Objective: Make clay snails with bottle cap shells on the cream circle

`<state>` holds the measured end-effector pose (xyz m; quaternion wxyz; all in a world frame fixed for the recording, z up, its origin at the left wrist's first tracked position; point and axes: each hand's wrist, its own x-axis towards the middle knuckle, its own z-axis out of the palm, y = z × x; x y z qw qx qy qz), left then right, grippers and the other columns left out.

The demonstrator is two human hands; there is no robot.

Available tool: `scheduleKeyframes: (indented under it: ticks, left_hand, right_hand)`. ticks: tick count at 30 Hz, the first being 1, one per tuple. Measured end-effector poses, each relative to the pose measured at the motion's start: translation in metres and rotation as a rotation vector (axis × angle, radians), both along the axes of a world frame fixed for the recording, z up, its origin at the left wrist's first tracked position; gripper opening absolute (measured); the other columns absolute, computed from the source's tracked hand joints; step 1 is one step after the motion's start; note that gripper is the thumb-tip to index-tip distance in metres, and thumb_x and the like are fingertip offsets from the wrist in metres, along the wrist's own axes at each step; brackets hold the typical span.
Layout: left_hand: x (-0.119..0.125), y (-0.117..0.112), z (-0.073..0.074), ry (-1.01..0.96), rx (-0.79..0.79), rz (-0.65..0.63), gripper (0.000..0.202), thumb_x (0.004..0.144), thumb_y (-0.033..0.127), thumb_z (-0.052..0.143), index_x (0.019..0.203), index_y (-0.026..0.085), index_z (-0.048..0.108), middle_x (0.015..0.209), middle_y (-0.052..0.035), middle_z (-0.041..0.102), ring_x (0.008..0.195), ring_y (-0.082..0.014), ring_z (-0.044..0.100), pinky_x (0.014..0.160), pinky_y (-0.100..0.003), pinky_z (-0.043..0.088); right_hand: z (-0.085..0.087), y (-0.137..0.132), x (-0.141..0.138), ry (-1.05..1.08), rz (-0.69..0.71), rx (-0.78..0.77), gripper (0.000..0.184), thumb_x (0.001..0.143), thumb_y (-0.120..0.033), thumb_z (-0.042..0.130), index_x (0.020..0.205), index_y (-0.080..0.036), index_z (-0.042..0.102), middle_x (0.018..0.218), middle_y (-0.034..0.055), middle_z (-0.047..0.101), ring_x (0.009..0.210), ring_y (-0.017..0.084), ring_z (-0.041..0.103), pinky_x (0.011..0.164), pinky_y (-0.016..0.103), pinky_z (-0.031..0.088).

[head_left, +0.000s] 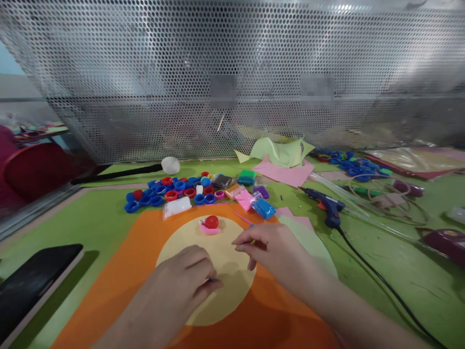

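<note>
My left hand (189, 276) is closed over the yellow paper circle (232, 300), with a small blue piece (212, 279) showing between thumb and fingers. To its right, my right hand (267, 245) is pinched just above the circle's edge; whatever its fingertips hold is too small to make out. A small snail figure (210, 224), with a red bottle-cap shell and a pink clay body, sits on the circle beyond both hands. Under the circle lies an orange paper sheet (127, 271). A thin pink stick (240, 216) with a blue end lies behind my right hand.
Bottle caps (174, 189) and clay packets, including a blue one (263, 208) and a white one (177, 207), lie behind the orange sheet. A corded glue gun (329, 206) is at right, a phone (32, 291) at left. A perforated metal panel (232, 63) stands behind.
</note>
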<state>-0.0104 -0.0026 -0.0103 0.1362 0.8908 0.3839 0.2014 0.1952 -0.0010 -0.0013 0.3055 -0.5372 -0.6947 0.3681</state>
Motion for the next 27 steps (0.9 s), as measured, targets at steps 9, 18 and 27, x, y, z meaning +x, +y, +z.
scheduleKeyframes:
  ticks: [9,18,27]
  left_hand:
    - [-0.005,0.004,-0.003,0.033,-0.031,-0.039,0.022,0.086,0.013,0.043,0.085,0.022,0.063,0.084,0.0000,0.064,0.080,-0.0114,0.063,0.076,-0.016,0.051]
    - [-0.002,0.002,0.004,0.002,0.058,0.042,0.020,0.084,0.016,0.047,0.082,0.023,0.065,0.080,0.0006,0.066,0.074,-0.0126,0.065,0.068,-0.020,0.053]
    - [0.001,0.003,0.008,0.140,0.082,0.093,0.010,0.079,0.020,0.060,0.069,0.019,0.059,0.070,0.0021,0.060,0.066,-0.0130,0.060,0.057,-0.022,0.047]
  right_hand:
    - [0.010,-0.003,-0.004,-0.241,-0.028,0.057,0.021,0.080,-0.033,0.059,0.064,-0.019,0.059,0.057,-0.0041,0.057,0.052,0.009,0.047,0.046,0.020,0.031]
    - [0.007,-0.002,-0.002,-0.260,0.027,0.024,0.005,0.076,-0.022,0.061,0.072,-0.022,0.061,0.070,-0.0052,0.062,0.062,0.009,0.053,0.053,0.019,0.033]
    - [0.011,-0.006,-0.005,-0.402,-0.009,-0.008,0.019,0.069,-0.028,0.070,0.065,-0.019,0.054,0.062,-0.0062,0.058,0.056,0.008,0.049,0.048,0.019,0.028]
